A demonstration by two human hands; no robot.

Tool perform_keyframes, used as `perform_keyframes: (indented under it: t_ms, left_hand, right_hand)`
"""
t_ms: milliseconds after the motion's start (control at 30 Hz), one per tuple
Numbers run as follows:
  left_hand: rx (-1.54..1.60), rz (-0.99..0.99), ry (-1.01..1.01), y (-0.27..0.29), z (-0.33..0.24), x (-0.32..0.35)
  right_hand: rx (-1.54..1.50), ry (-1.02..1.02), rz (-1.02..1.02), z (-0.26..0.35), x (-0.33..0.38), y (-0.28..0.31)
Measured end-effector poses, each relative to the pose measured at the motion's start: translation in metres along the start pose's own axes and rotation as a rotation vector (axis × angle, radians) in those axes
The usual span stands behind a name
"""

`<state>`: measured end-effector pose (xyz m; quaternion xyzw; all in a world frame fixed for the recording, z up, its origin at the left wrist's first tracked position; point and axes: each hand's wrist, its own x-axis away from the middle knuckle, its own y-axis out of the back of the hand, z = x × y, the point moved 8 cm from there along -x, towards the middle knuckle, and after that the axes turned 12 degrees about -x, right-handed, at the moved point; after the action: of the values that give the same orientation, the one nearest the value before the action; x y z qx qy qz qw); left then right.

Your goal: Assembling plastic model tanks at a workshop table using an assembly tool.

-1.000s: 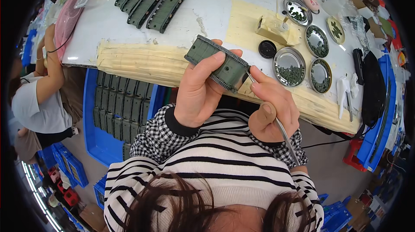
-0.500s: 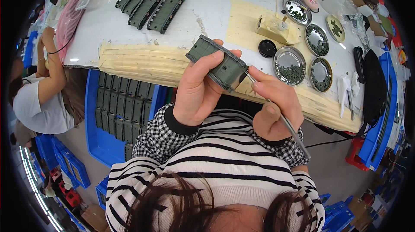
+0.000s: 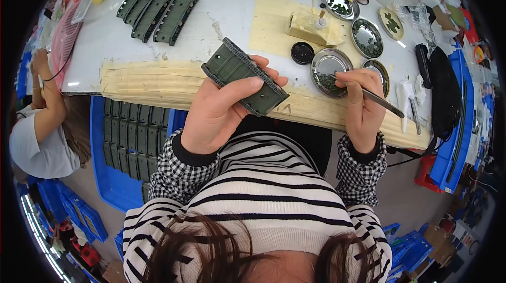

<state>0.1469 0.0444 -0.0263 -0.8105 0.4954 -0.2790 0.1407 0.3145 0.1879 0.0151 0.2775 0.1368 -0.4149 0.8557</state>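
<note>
My left hand (image 3: 213,111) is closed around a curved dark green plastic part (image 3: 232,66) with ridged edges and small holes. It holds the part tilted over the table's front edge, thumb across its face. To the right, my right hand (image 3: 363,103) pinches metal tweezers (image 3: 385,103), their back end pointing to the lower right. Their tips reach into a round metal dish (image 3: 330,60) where small dark green pieces (image 3: 327,82) lie. Whether the tips grip a piece is too small to tell. Another metal dish (image 3: 387,80) is partly hidden behind my right hand.
Several similar green parts (image 3: 176,19) lie on the table at the far left. Further dishes (image 3: 366,37), a black round lid (image 3: 302,53) and a tape-wrapped block (image 3: 311,29) stand at the right. A blue crate (image 3: 118,196) below holds many parts. A person (image 3: 47,135) sits at left.
My right hand has moved right with the tweezers, away from the green part to the metal dish. My left hand still holds the part, slightly further left in view.
</note>
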Motion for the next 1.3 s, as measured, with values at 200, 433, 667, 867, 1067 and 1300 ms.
perform_keyframes:
  t_ms: [200, 433, 667, 867, 1067, 1300]
  left_hand:
    - [-0.108, -0.002, -0.06, -0.005, -0.005, 0.006]
    - [-0.183, 0.055, -0.166, -0.013, -0.011, 0.005]
    - [-0.307, 0.236, -0.009, -0.022, 0.01, -0.003]
    - [-0.007, 0.363, 0.145, -0.046, 0.025, -0.005]
    - [0.027, 0.387, 0.132, -0.04, 0.026, -0.003]
    - [0.107, 0.301, 0.119, -0.033, 0.03, -0.005]
  right_hand:
    - [0.061, 0.026, 0.03, 0.001, -0.002, -0.004]
    - [0.086, 0.017, 0.035, 0.001, -0.003, -0.004]
    - [-0.19, -0.007, 0.027, 0.024, -0.004, -0.007]
    - [-0.207, 0.2, 0.202, 0.057, -0.015, -0.027]
    - [-0.179, 0.223, 0.307, 0.064, -0.016, -0.035]
    - [-0.197, 0.203, 0.248, 0.078, -0.005, -0.038]
